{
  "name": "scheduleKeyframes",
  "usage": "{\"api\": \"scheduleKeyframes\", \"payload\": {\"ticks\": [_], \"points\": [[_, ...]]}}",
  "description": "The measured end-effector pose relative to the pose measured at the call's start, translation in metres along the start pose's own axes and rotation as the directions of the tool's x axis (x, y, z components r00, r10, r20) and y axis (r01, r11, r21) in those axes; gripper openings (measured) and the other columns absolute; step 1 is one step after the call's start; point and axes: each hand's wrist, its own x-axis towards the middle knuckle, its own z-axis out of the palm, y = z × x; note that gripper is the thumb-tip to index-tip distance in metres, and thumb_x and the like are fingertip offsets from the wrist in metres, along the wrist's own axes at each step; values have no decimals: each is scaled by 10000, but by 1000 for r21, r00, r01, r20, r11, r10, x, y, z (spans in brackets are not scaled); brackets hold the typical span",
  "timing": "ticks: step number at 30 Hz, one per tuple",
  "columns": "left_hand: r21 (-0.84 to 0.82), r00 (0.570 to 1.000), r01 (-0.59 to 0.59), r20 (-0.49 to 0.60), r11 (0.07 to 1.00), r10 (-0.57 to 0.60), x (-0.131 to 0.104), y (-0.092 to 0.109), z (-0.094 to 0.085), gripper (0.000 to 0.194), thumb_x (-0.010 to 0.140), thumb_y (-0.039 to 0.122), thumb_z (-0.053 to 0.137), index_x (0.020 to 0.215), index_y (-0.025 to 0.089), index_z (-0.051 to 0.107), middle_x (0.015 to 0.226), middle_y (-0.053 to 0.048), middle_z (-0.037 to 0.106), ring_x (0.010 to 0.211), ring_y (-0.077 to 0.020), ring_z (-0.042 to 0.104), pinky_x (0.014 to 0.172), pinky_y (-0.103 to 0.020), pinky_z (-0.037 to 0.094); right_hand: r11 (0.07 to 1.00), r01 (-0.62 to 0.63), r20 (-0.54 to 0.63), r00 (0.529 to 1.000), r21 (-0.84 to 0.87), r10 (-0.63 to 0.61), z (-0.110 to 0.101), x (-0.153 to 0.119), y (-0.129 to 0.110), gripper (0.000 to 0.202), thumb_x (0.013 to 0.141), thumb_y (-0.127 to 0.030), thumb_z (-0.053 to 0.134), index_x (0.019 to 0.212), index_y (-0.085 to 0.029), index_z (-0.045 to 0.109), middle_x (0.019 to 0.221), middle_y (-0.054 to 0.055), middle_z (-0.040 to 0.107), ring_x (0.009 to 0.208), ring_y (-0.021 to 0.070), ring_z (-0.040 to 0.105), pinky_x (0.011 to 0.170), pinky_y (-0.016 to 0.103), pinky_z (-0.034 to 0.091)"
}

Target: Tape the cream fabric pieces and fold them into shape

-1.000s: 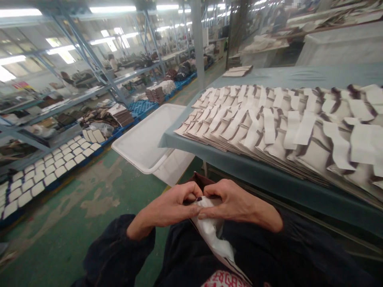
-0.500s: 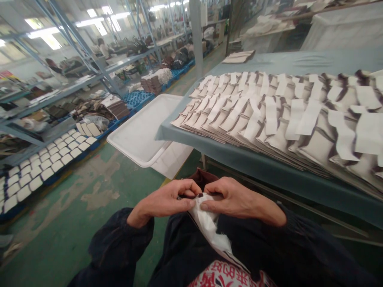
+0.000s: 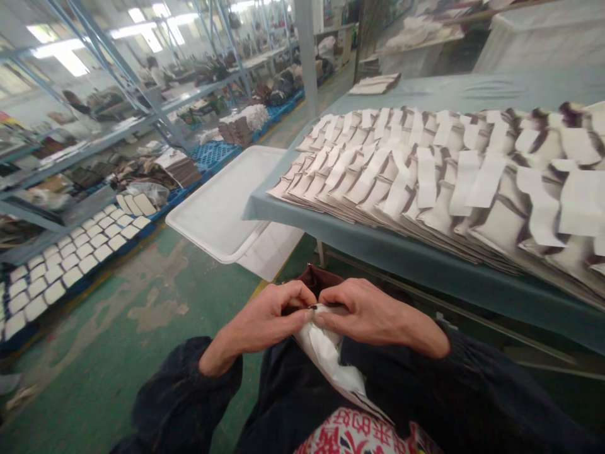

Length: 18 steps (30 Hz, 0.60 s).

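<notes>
A white cloth piece (image 3: 326, 356) with dark brown parts hangs down over my lap from between my fingers. My left hand (image 3: 271, 318) pinches its top edge from the left, thumb and fingers pressed together. From the right, my right hand (image 3: 366, 312) pinches the same edge, the two thumbs nearly touching. A small dark bit shows between the fingertips. Behind the hands, a dark red-brown part (image 3: 326, 279) stands up; whether it joins the white cloth cannot be made out.
A table with a grey-green cover (image 3: 378, 243) bears rows of stacked cream and brown pieces (image 3: 406, 176) at the right. Beside it stands a white plastic bin (image 3: 222, 202). White pads (image 3: 70, 260) lie on blue pallets at the left, near shelving.
The thumbs have come closer together over the cloth edge, and less of the dark bit shows between them. The view has shifted slightly.
</notes>
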Motion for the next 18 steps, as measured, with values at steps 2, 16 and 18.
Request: {"api": "scheduleKeyframes", "payload": {"ticks": [2,16,18], "points": [[31,1000,-1,-20,1000,1,-1,-2,2,40,908,199,589,905,159,593,742,32,617,642,-99,526,591,-214,385,999,6,-1,1000,-34,-6,-1,0,0,317,905,-348,608,656,-180,506,565,-72,383,527,72,313,529,261,199],[387,955,-220,-100,895,278,-13,-6,17,123,974,142,550,1013,182,660,860,11,712,733,-99,634,668,-193,446,659,-104,140,990,745,-2,25,-2,26,572,809,-703,684,707,-157,547,599,-73,377,527,61,280,450,195,207],[396,942,-256,-104,882,319,-13,-10,19,130,983,136,543,1028,187,654,877,7,724,747,-100,645,685,-188,458,582,-110,122,992,806,18,32,-3,26,631,810,-763,639,648,-170,497,561,-82,345,491,50,245,426,195,181]]}}
